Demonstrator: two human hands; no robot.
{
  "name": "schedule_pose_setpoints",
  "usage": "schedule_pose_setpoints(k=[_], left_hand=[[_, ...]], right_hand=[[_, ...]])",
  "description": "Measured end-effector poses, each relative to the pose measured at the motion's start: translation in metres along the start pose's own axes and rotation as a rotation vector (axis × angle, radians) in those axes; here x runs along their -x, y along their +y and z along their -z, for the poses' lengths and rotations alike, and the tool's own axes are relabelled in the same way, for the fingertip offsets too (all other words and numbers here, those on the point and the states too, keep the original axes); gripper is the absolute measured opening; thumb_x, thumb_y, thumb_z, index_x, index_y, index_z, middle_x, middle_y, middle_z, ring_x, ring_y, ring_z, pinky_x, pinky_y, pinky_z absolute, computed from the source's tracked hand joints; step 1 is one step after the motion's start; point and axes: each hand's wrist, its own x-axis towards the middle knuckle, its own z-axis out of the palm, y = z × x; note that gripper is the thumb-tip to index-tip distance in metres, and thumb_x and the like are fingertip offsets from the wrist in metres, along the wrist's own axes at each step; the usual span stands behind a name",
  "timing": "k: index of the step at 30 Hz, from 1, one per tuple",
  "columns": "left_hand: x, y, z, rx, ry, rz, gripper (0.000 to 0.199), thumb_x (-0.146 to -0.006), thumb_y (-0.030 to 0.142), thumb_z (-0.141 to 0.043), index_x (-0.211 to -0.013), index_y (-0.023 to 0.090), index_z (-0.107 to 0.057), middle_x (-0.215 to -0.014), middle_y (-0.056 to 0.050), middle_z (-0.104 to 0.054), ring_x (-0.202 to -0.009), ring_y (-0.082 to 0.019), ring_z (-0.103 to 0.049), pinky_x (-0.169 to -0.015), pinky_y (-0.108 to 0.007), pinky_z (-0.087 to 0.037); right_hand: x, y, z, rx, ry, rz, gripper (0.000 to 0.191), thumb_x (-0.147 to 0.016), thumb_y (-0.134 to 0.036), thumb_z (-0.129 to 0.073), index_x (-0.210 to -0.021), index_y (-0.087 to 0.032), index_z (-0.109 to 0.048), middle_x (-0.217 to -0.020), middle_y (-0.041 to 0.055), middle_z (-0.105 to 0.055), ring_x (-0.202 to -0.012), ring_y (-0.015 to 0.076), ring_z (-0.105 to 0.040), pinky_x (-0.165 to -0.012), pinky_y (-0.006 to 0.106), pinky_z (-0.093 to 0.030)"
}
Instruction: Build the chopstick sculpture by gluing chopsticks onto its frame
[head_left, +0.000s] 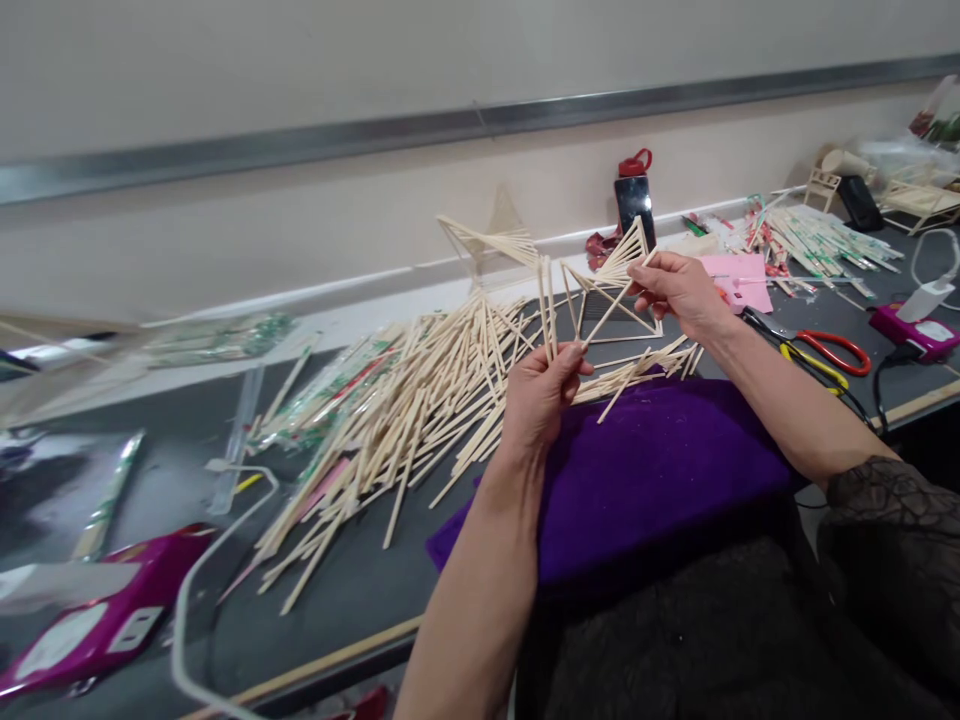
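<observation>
Thin wooden sticks (548,305) rise upright from between the fingers of my left hand (547,385), which is closed round their lower ends. My right hand (667,285) pinches the upper end of a slanting stick (609,315), whose lower end reaches my left fingertips. Directly behind my hands stands a frame built of sticks (626,262), with fanned sticks at its top. A large loose pile of sticks (420,400) spreads out to the left. Beneath my hands, a purple cloth (652,470) hangs over the table's front edge, with a smaller bunch of sticks (637,372) behind it.
Red-handled pliers (832,350) and a magenta device (915,330) lie at the right. A phone (634,210) leans before a red-capped bottle (635,165) near the wall. Wrapped sticks (825,235) lie back right; another magenta device (112,610) is front left with a white cable (184,610).
</observation>
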Motion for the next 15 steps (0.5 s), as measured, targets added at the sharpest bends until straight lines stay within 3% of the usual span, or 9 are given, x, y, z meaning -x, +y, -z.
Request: schedule_pose_setpoints(k=[10,15], left_hand=[[-0.008,-0.001,0.008,0.059,0.164,-0.036,0.038,-0.058,0.045,-0.079,-0.067,0.014,-0.060,-0.048,0.004,-0.056,-0.033,-0.002,-0.034,-0.032,-0.016,-0.016],[-0.011,0.004,0.012,0.098,0.272,0.014,0.037,-0.066,0.047,-0.075,-0.065,0.015,-0.056,-0.044,0.007,-0.049,-0.032,-0.001,-0.032,-0.031,-0.014,-0.016]], right_hand=[[0.002,-0.001,-0.002,0.027,0.018,-0.002,0.011,-0.073,-0.022,-0.072,-0.073,-0.016,-0.063,-0.063,-0.0009,-0.067,-0.047,0.0053,-0.058,-0.035,0.015,-0.031],[0.000,0.003,0.002,0.117,-0.092,-0.074,0.018,-0.075,-0.029,-0.070,-0.067,-0.013,-0.066,-0.062,0.0023,-0.067,-0.045,0.0056,-0.057,-0.034,0.015,-0.030]])
